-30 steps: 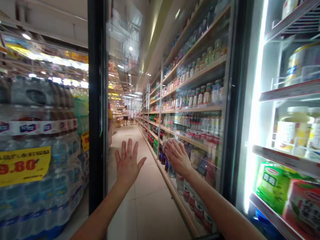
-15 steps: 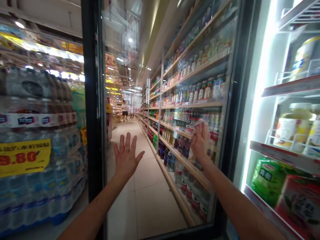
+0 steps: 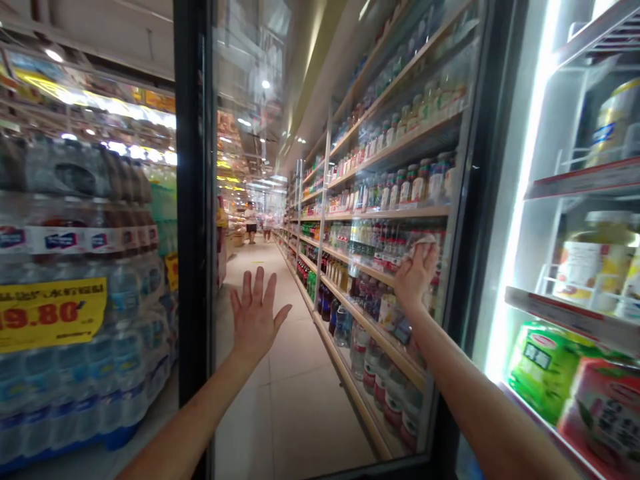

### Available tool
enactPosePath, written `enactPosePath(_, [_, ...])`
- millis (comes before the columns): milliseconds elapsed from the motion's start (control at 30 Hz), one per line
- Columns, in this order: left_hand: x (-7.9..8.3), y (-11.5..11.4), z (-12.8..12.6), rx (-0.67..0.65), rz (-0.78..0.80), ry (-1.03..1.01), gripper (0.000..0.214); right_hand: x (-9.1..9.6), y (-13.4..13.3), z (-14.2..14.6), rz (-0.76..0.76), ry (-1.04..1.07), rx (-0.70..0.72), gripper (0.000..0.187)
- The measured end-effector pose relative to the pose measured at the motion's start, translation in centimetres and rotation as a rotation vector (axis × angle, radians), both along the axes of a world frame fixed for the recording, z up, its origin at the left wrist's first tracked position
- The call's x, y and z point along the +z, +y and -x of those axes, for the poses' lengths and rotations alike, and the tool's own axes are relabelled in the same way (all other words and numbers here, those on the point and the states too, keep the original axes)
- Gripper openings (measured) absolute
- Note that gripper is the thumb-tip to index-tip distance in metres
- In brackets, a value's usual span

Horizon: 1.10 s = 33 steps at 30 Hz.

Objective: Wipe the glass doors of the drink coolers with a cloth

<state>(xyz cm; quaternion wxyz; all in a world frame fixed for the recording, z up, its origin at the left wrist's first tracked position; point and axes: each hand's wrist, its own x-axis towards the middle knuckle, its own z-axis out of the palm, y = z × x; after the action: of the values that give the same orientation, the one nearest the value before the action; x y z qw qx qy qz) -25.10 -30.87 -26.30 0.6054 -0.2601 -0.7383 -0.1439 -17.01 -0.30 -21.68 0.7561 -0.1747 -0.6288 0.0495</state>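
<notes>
A glass door (image 3: 193, 200) with a black frame stands open in front of me, and the aisle shows through its pane. My left hand (image 3: 255, 317) lies flat against the glass on the left, fingers and thumb spread, with nothing in it. On the right part of the pane, my right hand (image 3: 416, 275) presses a thin white wipe (image 3: 425, 239) against the glass. Only a small edge of the wipe shows at the fingertips; the rest is hidden under the hand.
Stacked water bottles (image 3: 115, 360) with a yellow price sign (image 3: 53, 315) stand left. Lit cooler shelves (image 3: 575, 319) at right carry bottles and a green pack (image 3: 543, 367). Through the glass appear long drink shelves (image 3: 390, 217), the tiled floor (image 3: 250, 400) and a person (image 3: 251, 220) far off.
My right hand has slid to the right across the glass with the wipe. My left hand stays flat in nearly the same place. The view has shifted slightly.
</notes>
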Motion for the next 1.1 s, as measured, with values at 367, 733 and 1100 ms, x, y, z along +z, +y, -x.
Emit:
enactPosePath(367, [0.0,-0.2,-0.1,-0.017,0.005,0.019,0.06,-0.2,0.7,-0.6,-0.11,-0.087,-0.038,0.047])
enactPosePath(733, [2.2,-1.9,0.3,0.035,0.015,0.064,0.053,1.7,-8.5,2.8,-0.296,-0.082,0.057,0.042])
enactPosePath(1100, [2.5,-4.4,1.5,0.02,-0.024,0.078,0.057,3.6,-12.5,4.4,-0.394,-0.186,0.134,0.043])
